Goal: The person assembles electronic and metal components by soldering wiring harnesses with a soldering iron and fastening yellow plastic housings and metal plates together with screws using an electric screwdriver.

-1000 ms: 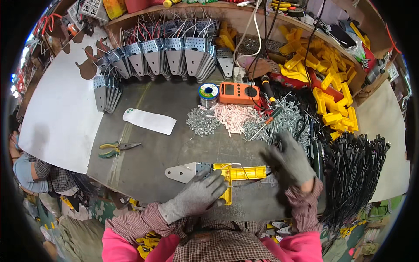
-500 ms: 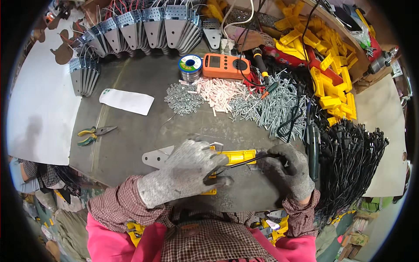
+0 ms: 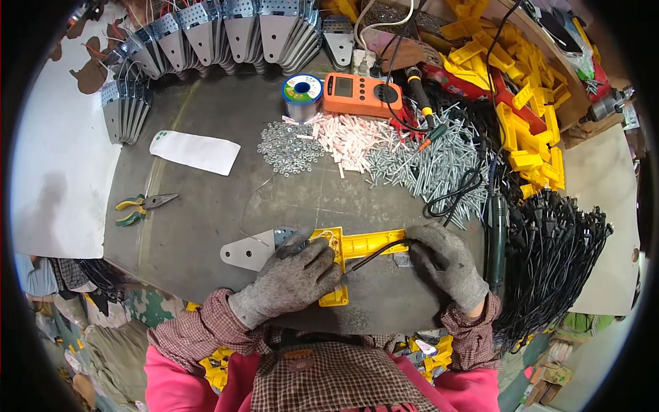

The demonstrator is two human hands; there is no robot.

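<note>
Both hands have settled closer onto the work since the earlier frames: a second ago the right hand was up by the screw pile and the left lay flat over the yellow piece, and now the two sit at either end of it near the front edge of the table (image 3: pixel 206 226). Largest first, the metal plate (image 3: pixel 247 253), a flat grey bracket with a rounded tip and a hole, lies under the assembly and juts out to the left; it looks stiff, thin and fairly heavy for its size, with edges that could be sharp, so the gloves help. On it rests the yellow part (image 3: pixel 367 244), a long moulded plastic housing, light and rigid but smooth, likely to slide on the steel unless pressed down. The left hand (image 3: pixel 292 278) does just that, fingers (image 3: pixel 312 250) spread narrow and bent over the join of plate and plastic, pinning both. The right hand (image 3: pixel 446 264) curls shut around the far end, holding a black cable (image 3: pixel 374 252) that runs along the housing; the cable is soft and springy, best gripped close to where it enters. A thin wire (image 3: pixel 255 206) loops loose on the table behind the plate. Safest holds, I judge, are the plate's flat faces and the housing's long sides.
</note>
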